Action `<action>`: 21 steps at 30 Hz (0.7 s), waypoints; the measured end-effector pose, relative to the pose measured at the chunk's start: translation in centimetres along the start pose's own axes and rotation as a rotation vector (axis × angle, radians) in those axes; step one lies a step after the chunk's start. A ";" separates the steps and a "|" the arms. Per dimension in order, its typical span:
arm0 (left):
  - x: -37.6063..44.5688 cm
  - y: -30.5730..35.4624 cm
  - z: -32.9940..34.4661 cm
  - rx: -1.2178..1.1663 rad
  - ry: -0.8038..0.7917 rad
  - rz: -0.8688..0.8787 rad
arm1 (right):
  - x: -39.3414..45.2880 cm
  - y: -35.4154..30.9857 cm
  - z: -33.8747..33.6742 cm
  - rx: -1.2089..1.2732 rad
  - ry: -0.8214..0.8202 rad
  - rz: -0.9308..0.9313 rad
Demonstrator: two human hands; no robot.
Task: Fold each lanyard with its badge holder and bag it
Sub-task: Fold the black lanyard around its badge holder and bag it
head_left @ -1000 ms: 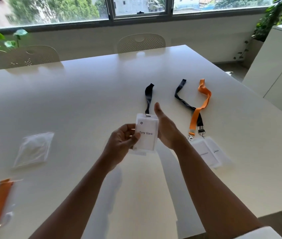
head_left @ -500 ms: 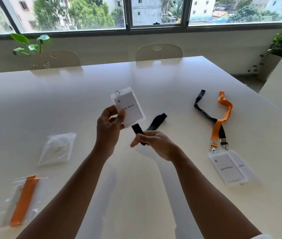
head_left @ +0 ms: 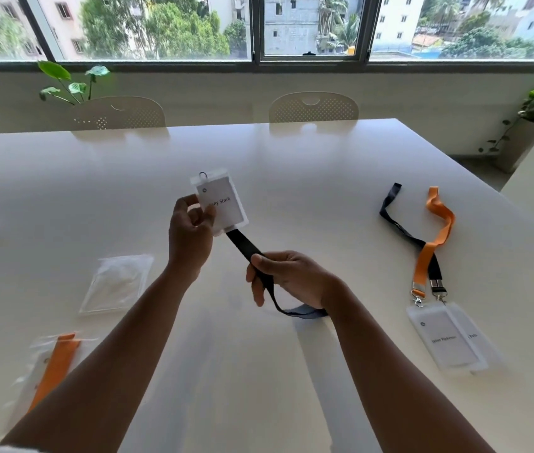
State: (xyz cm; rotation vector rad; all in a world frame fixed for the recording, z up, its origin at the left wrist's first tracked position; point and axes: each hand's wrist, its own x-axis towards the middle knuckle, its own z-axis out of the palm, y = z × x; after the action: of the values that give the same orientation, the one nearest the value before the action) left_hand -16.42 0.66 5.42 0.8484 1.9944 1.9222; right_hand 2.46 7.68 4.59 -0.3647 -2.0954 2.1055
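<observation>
- Step in hand: folding the black lanyard (head_left: 246,248) against its badge holder (head_left: 221,202). Judged from the layout, one set is already done: an orange lanyard sits inside a clear bag (head_left: 48,367) near the desk's near-left corner.
- Left hand (head_left: 188,237): raised above the middle of the desk (head_left: 291,165), thumb and fingers pinching the holder's left edge.
- Right hand (head_left: 288,276): fingers curled round the strap just below the holder; the free loop trails out under the wrist towards the near edge.
- Holder orientation: held roughly upright, printed face towards the camera, clip end uppermost and tilted slightly left. Its long axis runs from the far left down to the near right.
- Strap orientation: emerges from behind the holder's lower right corner and continues along the same diagonal into the right hand, close to taut. Where it joins the clip is hidden behind the holder.
- Next move, as a judgement: bring the strap back up behind the holder in holder-length folds, keep the stack pinched, then reach for the empty bag (head_left: 118,282) lying towards the left edge.
- Remaining work: an orange lanyard (head_left: 435,243) and a second black lanyard (head_left: 399,223), crossed over each other, lie near the right edge with their two holders (head_left: 448,338) overlapping; the second holder's print is probably too blurred to read.
</observation>
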 end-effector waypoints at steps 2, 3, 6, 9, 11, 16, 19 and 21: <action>0.0 -0.8 0.0 0.153 -0.017 0.063 | 0.0 -0.5 -0.4 0.160 -0.032 -0.056; -0.1 -1.1 0.0 0.221 -0.024 0.099 | 0.1 -0.6 -0.6 0.225 -0.029 -0.080; -0.7 -1.7 0.4 0.345 -0.068 0.178 | 0.6 -1.0 -1.3 0.386 0.017 -0.165; -1.3 -1.9 0.7 0.430 -0.158 0.223 | 1.1 -1.5 -2.0 0.505 0.091 -0.258; -1.7 -2.1 0.9 0.467 -0.217 0.240 | 1.4 -1.8 -2.7 0.556 0.151 -0.309; -2.1 -2.4 0.6 0.492 -0.343 0.219 | 2.1 -1.8 -4.4 0.575 0.349 -0.310; -2.4 -2.3 0.4 0.495 -0.440 0.201 | 2.4 -1.4 -5.2 0.548 0.407 -0.280; -2.5 -2.2 0.1 0.462 -0.501 0.182 | 2.6 -1.1 -5.7 0.526 0.444 -0.251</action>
State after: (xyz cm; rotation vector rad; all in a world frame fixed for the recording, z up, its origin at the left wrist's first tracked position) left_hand -14.90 -0.57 2.77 1.4959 2.1005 1.1529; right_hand 1.46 13.85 5.56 -0.4192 -1.2253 2.0814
